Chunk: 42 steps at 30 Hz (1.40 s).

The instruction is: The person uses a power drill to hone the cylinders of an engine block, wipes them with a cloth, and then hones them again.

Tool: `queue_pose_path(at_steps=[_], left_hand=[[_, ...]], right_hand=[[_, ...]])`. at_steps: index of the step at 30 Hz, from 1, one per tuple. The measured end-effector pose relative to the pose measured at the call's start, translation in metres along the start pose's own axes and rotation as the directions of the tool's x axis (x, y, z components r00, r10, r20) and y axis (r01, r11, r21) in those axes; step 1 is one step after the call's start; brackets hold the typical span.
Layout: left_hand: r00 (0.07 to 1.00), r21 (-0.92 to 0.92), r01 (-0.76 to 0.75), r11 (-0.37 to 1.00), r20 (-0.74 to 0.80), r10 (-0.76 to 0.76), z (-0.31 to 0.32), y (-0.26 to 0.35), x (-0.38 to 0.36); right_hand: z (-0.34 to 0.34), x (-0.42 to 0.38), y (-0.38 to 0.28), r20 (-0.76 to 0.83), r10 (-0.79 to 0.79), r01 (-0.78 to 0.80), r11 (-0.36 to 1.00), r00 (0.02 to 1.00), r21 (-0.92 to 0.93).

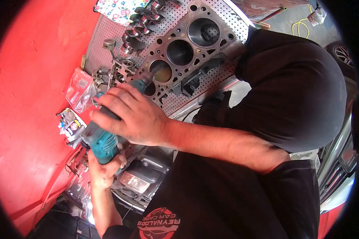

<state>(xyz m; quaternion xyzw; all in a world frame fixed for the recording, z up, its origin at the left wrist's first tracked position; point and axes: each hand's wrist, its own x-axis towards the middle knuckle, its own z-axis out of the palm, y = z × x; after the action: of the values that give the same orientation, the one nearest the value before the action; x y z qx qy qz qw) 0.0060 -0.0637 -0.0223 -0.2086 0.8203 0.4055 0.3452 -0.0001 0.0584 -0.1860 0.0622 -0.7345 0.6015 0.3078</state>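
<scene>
My right hand (137, 113) wraps over the body of a teal and black power drill (103, 141). Lower down, my left hand (103, 169) grips the same drill by its handle end. The chuck (146, 78) points at one cylinder bore of an engine block (169, 85); whatever is fitted in it is blurred, and I cannot make out its kind. That bore looks yellowish inside. Two more round bores lie farther up the block, and part of another shows beside the chuck.
A crankshaft (137, 34) lies behind the block on a perforated metal surface (103, 36). Near it are a piston (109, 44), several metal parts (117, 71), a plastic bag (80, 89) and flowered cloth (115, 10). A rounded black-clothed form (303, 87) stands close at right. A red wall (32, 99) rises left.
</scene>
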Motion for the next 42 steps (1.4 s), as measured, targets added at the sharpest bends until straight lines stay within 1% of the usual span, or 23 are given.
queue_pose_path(at_steps=[2, 5, 8, 11, 12, 15, 19, 23, 26, 31, 35, 39, 42], left_hand=[[1.000, 0.006, -0.012, 1.000, -0.026, 0.012, 0.000, 0.007, -0.006], [1.000, 0.046, 0.025, 0.999, -0.002, -0.025, -0.005, -0.002, 0.003], [0.999, 0.034, 0.040, 0.999, 0.034, -0.041, 0.002, -0.013, 0.023], [0.996, 0.025, 0.018, 1.000, 0.082, -0.020, 0.005, -0.022, 0.037], [0.998, 0.016, 0.012, 1.000, 0.068, -0.013, 0.005, -0.023, 0.037], [0.998, -0.032, 0.007, 0.999, 0.057, -0.006, 0.001, -0.015, 0.022], [1.000, 0.005, 0.011, 1.000, 0.000, -0.011, -0.002, 0.000, 0.007], [0.999, 0.049, 0.016, 0.999, 0.034, -0.018, 0.002, -0.012, 0.027], [0.996, 0.018, 0.006, 1.000, 0.089, -0.008, 0.006, -0.025, 0.044], [0.995, 0.004, 0.006, 1.000, 0.095, -0.006, 0.014, -0.030, 0.058], [0.997, 0.043, 0.017, 0.999, 0.076, -0.020, 0.019, -0.033, 0.067], [0.994, 0.032, -0.006, 0.999, 0.105, 0.002, 0.024, -0.041, 0.077], [0.992, 0.043, 0.023, 0.999, 0.123, -0.029, 0.030, -0.040, 0.085]], right_hand=[[0.000, 0.003, -0.005, -0.006, -0.015, 0.015, 1.000, 1.000, -0.006], [0.002, -0.001, 0.002, 0.020, 0.012, -0.012, 1.000, 1.000, 0.007], [0.001, -0.012, 0.016, 0.071, 0.065, -0.065, 0.998, 0.995, -0.005], [0.001, -0.018, 0.027, 0.122, 0.096, -0.093, 0.995, 0.988, -0.024], [0.001, -0.019, 0.025, 0.128, 0.106, -0.103, 0.994, 0.986, -0.030], [0.001, -0.011, 0.013, 0.071, 0.058, -0.055, 0.998, 0.996, -0.038], [0.001, -0.001, 0.002, 0.052, 0.029, -0.028, 0.999, 0.998, -0.025], [0.000, -0.009, 0.017, 0.086, 0.090, -0.089, 0.996, 0.992, -0.017], [-0.001, -0.017, 0.028, 0.130, 0.139, -0.136, 0.990, 0.982, -0.029], [0.001, -0.026, 0.040, 0.156, 0.157, -0.145, 0.986, 0.975, -0.087], [-0.002, -0.028, 0.045, 0.156, 0.175, -0.154, 0.978, 0.972, -0.140], [-0.003, -0.034, 0.051, 0.166, 0.211, -0.181, 0.967, 0.963, -0.182], [-0.005, -0.038, 0.057, 0.186, 0.247, -0.204, 0.953, 0.951, -0.223]])
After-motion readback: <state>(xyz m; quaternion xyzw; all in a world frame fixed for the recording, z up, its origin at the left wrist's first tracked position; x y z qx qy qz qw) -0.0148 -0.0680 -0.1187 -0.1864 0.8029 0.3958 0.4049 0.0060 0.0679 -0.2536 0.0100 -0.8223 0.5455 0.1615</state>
